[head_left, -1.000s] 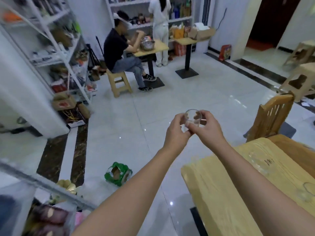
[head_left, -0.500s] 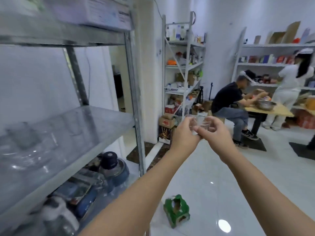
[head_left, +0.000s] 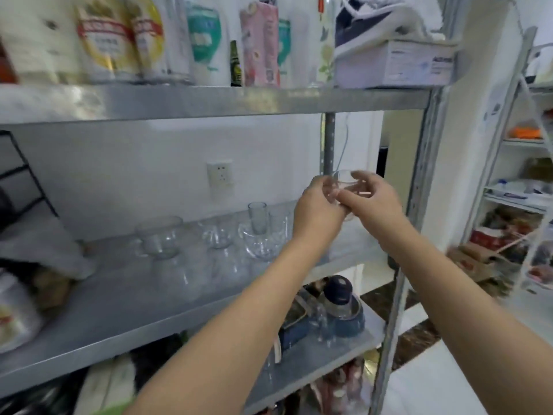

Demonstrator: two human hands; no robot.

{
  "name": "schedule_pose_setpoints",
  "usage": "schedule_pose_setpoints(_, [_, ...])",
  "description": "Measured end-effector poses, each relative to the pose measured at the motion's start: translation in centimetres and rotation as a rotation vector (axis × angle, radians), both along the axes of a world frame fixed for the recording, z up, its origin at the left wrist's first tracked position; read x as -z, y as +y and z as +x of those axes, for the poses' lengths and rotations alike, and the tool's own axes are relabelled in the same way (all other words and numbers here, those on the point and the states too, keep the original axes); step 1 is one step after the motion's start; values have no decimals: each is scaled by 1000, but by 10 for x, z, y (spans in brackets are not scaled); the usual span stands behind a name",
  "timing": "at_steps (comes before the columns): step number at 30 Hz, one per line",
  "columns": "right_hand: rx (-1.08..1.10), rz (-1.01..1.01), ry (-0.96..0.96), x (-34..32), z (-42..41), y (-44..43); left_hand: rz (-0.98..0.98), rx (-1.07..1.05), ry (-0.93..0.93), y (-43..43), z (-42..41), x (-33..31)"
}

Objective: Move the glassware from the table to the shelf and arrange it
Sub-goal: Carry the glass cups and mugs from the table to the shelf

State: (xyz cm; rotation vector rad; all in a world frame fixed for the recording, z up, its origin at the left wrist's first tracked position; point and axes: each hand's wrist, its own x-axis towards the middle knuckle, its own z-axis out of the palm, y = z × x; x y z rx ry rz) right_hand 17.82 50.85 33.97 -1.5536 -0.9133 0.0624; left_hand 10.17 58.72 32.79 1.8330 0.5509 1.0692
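The left hand (head_left: 319, 215) and the right hand (head_left: 377, 200) are raised in front of the metal shelf (head_left: 417, 187). The fingers of both are curled round one small clear glass (head_left: 344, 181), gripping it between them. The glass is held in the air above the right end of the middle board (head_left: 125, 313), clear of its surface. Toward the back edge of this board stand:
- a handled glass cup (head_left: 158, 238), left of centre
- a second clear cup (head_left: 218, 235), to its right
- a glass bowl (head_left: 260, 247), with a narrow tumbler (head_left: 257, 217) upright in or just behind it; which cannot be told

The upper board (head_left: 209, 101) carries packets (head_left: 110, 40) and a box (head_left: 395, 64) at its right end
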Motion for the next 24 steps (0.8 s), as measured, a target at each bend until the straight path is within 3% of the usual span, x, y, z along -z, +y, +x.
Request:
schedule_pose_setpoints(10, [-364, -39, 111, 14, -97, 97, -41, -355, 46, 82, -115, 14])
schedule_pose_setpoints(24, [-438, -261, 165, 87, -145, 140, -115, -443, 149, 130, -157, 93])
